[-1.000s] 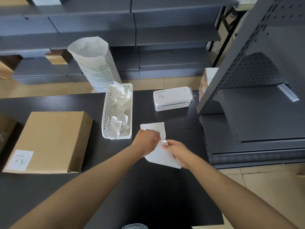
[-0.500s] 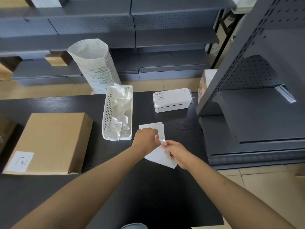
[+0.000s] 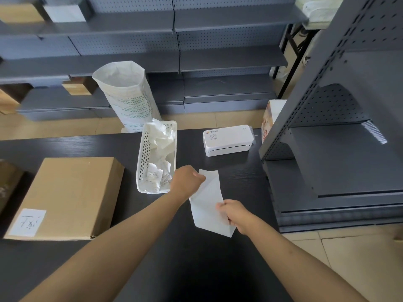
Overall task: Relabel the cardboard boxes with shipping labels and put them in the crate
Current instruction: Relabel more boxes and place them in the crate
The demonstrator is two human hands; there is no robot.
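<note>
Shipping label, a white paper sheet [image 3: 207, 205], is held above the black table [image 3: 196, 269], the left hand [image 3: 186, 182] pinching its top corner, the right hand [image 3: 234, 214] its lower edge: peeling the backing, I judge. Next, carrying it to the flat brown cardboard box [image 3: 65, 197], well left, beyond the white plastic basket [image 3: 141, 158].

Your white label sheet [image 3: 208, 205] hangs over the black table [image 3: 196, 269], stretched slantwise, possibly peeling in two. Flat brown cardboard box [image 3: 65, 198] lies left, handwritten white sticker [image 3: 28, 222] on its near corner.
</note>
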